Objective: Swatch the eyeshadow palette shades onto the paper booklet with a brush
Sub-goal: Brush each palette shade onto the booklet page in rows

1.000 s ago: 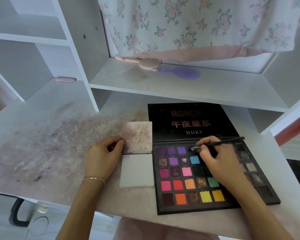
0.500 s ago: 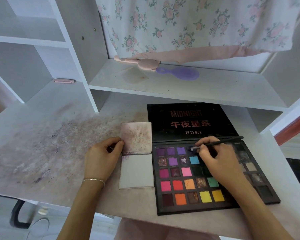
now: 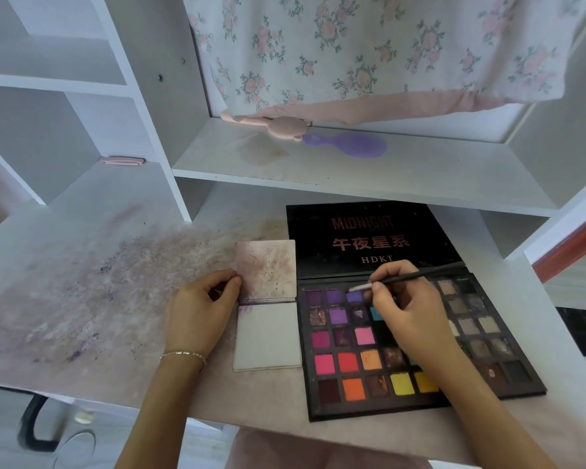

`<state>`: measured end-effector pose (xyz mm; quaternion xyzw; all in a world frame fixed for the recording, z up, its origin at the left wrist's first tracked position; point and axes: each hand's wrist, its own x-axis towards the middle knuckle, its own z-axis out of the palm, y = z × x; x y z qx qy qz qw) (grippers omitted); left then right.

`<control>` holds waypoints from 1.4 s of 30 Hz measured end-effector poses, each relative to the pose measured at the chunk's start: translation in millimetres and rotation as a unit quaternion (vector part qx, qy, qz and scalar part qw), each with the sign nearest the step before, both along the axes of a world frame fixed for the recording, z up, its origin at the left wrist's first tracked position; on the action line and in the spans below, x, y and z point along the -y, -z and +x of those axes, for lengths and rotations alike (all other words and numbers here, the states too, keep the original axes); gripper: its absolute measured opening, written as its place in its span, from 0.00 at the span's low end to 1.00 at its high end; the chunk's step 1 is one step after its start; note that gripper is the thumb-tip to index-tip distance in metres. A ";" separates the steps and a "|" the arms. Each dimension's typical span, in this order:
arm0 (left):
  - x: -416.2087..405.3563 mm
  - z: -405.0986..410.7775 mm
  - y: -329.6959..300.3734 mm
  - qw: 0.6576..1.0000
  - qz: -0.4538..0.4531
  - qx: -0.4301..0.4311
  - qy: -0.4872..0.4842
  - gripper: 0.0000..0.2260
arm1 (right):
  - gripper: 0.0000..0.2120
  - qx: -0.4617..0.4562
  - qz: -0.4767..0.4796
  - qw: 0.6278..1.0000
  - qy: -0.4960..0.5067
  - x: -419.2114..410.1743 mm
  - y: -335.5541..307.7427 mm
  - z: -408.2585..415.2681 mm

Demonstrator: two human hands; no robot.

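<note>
Since the earlier frames the brush tip had slid leftward along the top row, from beside the blue pan to the third purple pan; little else had shifted.

From the head view, the right hand had a closed grip, pinching the thin dark brush near its silver ferrule, bristles touching or just over that purple pan; the left hand pinched the left edge of the paper booklet at its fold, thumb on the stained upper page; the lower page was nearly blank, bar a faint purple smudge at its top left corner. The booklet lay flat on the bench, just beside the open eyeshadow palette, whose black lid lay flat behind the pans.

The brush looked light and stiff, best held close to the ferrule for control; the pressed powders seemed crumbly, so light strokes were likely wise; the booklet looked thin and apt to slide, hence the steadying hold.

The bench was white, heavily dusted with purple powder on its left; a shelf above carried a purple hairbrush and a pink item; floral fabric hung behind.
</note>
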<state>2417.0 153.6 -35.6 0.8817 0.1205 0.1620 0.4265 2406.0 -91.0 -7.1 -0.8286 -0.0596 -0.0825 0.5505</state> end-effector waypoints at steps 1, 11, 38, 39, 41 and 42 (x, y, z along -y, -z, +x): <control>0.1 0.0 -0.2 1.000 -0.002 0.000 0.000 0.04 | 0.12 -0.007 0.013 1.000 -0.015 -4.9 -0.3 -1.1; 0.8 -0.8 -3.0 1.000 -0.005 0.000 0.009 0.05 | 0.09 -0.067 0.060 0.987 -0.132 -61.3 -2.1 -2.8; 1.2 -1.9 -2.9 1.000 -0.002 0.001 0.003 0.05 | 0.08 -0.068 0.011 0.986 -0.153 -75.0 6.2 6.5; 1.3 -1.9 -2.9 1.000 -0.004 0.001 0.003 0.05 | 0.08 -0.069 0.010 0.986 -0.154 -75.0 6.2 6.5; 1.0 -2.0 -2.6 1.000 -0.006 0.000 0.002 0.05 | 0.07 -0.069 0.009 0.986 -0.154 -75.0 6.6 6.7; 0.9 -2.0 -2.5 1.000 -0.005 -0.001 0.002 0.05 | 0.07 -0.066 0.007 0.986 -0.152 -75.1 6.9 7.1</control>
